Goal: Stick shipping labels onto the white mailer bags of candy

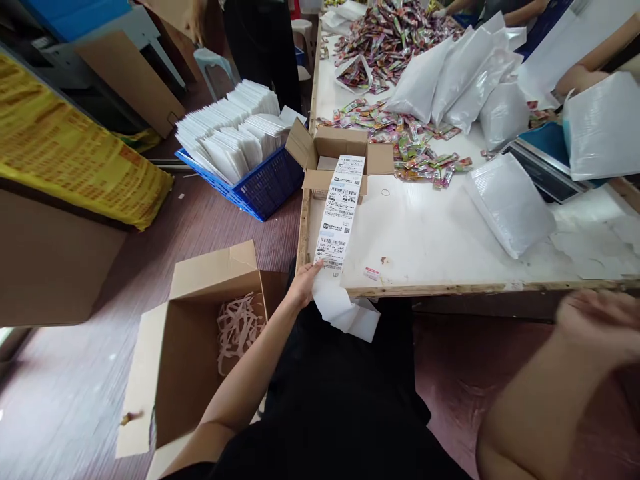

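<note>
My left hand [301,283] pinches the edge of a strip of printed shipping labels [341,207] at the table's near left corner. The strip runs up into a small open carton [340,143], and its white tail hangs in folds over the table edge. Off to the right, below the table's front edge, my right hand [600,320] is smeared by motion, so its fingers do not show clearly. Nearest to it on the table is a filled white plastic mailer bag [513,203].
A blue basket [255,193] packed with white envelopes stands left of the table. Below it, an open carton [187,360] holds paper strips. Small snack packets [395,40] are heaped at the back beside filled white bags [465,67]. Other people's arms [590,67] reach in from the right.
</note>
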`<action>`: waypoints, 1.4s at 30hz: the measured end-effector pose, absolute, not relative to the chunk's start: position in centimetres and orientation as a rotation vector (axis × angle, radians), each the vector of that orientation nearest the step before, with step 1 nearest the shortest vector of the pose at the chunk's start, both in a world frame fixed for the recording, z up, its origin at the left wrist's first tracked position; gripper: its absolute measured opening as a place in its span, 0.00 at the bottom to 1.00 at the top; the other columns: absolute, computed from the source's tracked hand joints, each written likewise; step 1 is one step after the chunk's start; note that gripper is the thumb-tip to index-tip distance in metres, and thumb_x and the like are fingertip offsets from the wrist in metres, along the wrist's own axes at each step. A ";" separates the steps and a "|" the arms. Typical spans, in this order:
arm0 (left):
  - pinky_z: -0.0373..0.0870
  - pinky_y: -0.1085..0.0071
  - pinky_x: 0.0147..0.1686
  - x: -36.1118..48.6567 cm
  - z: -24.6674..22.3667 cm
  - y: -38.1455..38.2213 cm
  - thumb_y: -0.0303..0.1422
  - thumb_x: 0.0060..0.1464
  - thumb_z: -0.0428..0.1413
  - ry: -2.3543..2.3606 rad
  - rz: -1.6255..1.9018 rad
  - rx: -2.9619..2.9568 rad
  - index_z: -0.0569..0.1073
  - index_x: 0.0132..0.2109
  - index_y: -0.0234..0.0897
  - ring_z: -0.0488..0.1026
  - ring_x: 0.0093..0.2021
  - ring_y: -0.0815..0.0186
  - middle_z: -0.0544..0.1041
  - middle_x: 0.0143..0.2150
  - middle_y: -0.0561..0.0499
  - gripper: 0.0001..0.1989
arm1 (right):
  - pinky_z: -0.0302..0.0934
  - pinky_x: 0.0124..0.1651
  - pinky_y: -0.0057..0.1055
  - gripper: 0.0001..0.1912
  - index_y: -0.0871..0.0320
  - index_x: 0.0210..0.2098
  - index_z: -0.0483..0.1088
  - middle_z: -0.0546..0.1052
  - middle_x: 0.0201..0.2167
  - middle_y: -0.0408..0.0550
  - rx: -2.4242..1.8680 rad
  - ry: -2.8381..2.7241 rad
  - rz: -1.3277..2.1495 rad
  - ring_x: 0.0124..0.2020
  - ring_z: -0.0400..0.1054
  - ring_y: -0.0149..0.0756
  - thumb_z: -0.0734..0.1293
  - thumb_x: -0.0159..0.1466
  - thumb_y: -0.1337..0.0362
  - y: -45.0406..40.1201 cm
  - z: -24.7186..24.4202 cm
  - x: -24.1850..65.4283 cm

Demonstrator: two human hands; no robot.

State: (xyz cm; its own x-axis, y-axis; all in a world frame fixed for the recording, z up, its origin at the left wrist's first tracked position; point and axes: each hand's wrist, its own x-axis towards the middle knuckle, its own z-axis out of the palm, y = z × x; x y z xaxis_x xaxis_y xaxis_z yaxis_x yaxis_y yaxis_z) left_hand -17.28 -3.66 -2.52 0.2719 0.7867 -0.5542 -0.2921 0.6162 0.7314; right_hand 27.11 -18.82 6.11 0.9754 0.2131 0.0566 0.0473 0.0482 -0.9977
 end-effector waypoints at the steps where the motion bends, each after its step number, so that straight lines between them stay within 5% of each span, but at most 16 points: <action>1: 0.77 0.60 0.47 -17.2 -2.4 -3.7 0.36 0.60 0.58 1.068 0.785 0.552 0.78 0.43 0.28 0.81 0.42 0.55 0.83 0.39 0.39 0.13 | 0.48 0.23 0.28 0.25 0.54 0.21 0.58 0.51 0.18 0.39 -1.630 -0.285 0.079 0.19 0.46 0.29 0.49 0.68 0.48 -16.3 5.7 27.4; 2: 0.77 0.61 0.46 -17.2 -2.3 -3.7 0.36 0.61 0.57 1.074 0.791 0.556 0.78 0.42 0.29 0.81 0.42 0.55 0.83 0.38 0.40 0.12 | 0.53 0.26 0.31 0.24 0.53 0.22 0.58 0.56 0.19 0.42 -1.849 -0.455 0.076 0.22 0.52 0.31 0.45 0.68 0.53 -13.5 5.1 27.5; 5: 0.77 0.63 0.45 -17.1 -2.0 -3.9 0.35 0.61 0.57 1.077 0.805 0.597 0.78 0.41 0.31 0.81 0.42 0.57 0.83 0.38 0.42 0.11 | 0.58 0.47 0.42 0.18 0.58 0.26 0.69 0.72 0.41 0.59 -2.026 -0.718 0.116 0.45 0.64 0.42 0.56 0.65 0.55 -5.4 2.9 27.6; 9: 0.77 0.62 0.45 -17.0 -1.8 -4.4 0.34 0.63 0.54 1.056 0.858 0.644 0.79 0.40 0.33 0.80 0.42 0.57 0.83 0.38 0.44 0.11 | 0.39 0.62 0.53 0.12 0.64 0.33 0.75 0.56 0.66 0.70 -2.201 -0.999 0.200 0.65 0.46 0.57 0.68 0.56 0.61 0.3 0.4 27.9; 15: 0.75 0.58 0.47 -17.2 -2.3 -4.7 0.37 0.60 0.58 1.009 0.890 0.746 0.78 0.42 0.32 0.78 0.46 0.50 0.82 0.35 0.45 0.12 | 0.36 0.59 0.60 0.16 0.74 0.40 0.73 0.59 0.60 0.81 -2.333 -1.154 0.200 0.63 0.49 0.62 0.63 0.60 0.64 0.8 -0.4 28.7; 22: 0.66 0.58 0.59 -17.1 -1.3 -5.9 0.38 0.57 0.61 1.274 1.193 1.146 0.67 0.57 0.37 0.71 0.58 0.53 0.74 0.56 0.40 0.23 | 0.52 0.62 0.41 0.17 0.61 0.44 0.74 0.70 0.56 0.64 -2.091 -1.384 0.092 0.59 0.62 0.47 0.60 0.64 0.58 -9.0 -0.2 26.3; 25: 0.58 0.57 0.64 -14.9 0.6 -6.2 0.36 0.59 0.58 1.338 1.270 1.548 0.66 0.59 0.38 0.64 0.64 0.53 0.68 0.62 0.38 0.22 | 0.58 0.61 0.44 0.16 0.57 0.43 0.73 0.75 0.51 0.57 -1.868 -1.489 0.031 0.55 0.68 0.46 0.61 0.65 0.53 -14.5 -0.2 22.9; 28: 0.58 0.55 0.62 -10.9 2.0 -5.1 0.33 0.62 0.53 0.981 0.987 2.064 0.66 0.61 0.40 0.62 0.65 0.52 0.67 0.64 0.38 0.20 | 0.59 0.60 0.47 0.14 0.55 0.39 0.73 0.78 0.47 0.53 -1.812 -1.524 0.016 0.51 0.71 0.45 0.61 0.66 0.53 -18.5 -0.1 19.5; 34: 0.59 0.57 0.49 -5.4 1.1 -1.3 0.27 0.60 0.54 0.486 0.297 2.835 0.74 0.47 0.32 0.69 0.49 0.51 0.77 0.44 0.38 0.09 | 0.55 0.62 0.52 0.18 0.55 0.40 0.73 0.78 0.49 0.53 -1.957 -1.484 0.057 0.53 0.71 0.47 0.58 0.67 0.51 -21.7 -1.6 18.6; 37: 0.57 0.61 0.44 -5.9 0.2 -2.0 0.25 0.60 0.52 0.429 0.252 2.953 0.74 0.37 0.33 0.69 0.41 0.55 0.76 0.36 0.41 0.06 | 0.56 0.61 0.52 0.22 0.56 0.42 0.72 0.76 0.52 0.55 -2.044 -1.426 0.156 0.56 0.68 0.47 0.53 0.68 0.51 -21.2 -3.2 20.6; 42: 0.55 0.63 0.41 -9.1 -0.1 -6.9 0.25 0.65 0.47 0.303 0.397 2.947 0.72 0.38 0.34 0.67 0.39 0.60 0.75 0.36 0.44 0.10 | 0.57 0.62 0.49 0.25 0.58 0.43 0.72 0.71 0.57 0.60 -2.012 -1.389 0.260 0.60 0.64 0.48 0.52 0.67 0.47 -20.1 -3.0 21.8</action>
State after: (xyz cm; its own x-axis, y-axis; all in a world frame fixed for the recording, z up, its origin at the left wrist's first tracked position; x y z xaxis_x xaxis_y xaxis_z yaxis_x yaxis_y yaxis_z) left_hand -9.12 -6.94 -0.08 0.9446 0.2188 0.2448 0.1784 -0.9680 0.1765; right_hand 21.77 -20.14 -3.02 0.4133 0.8878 0.2025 0.7541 -0.2091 -0.6225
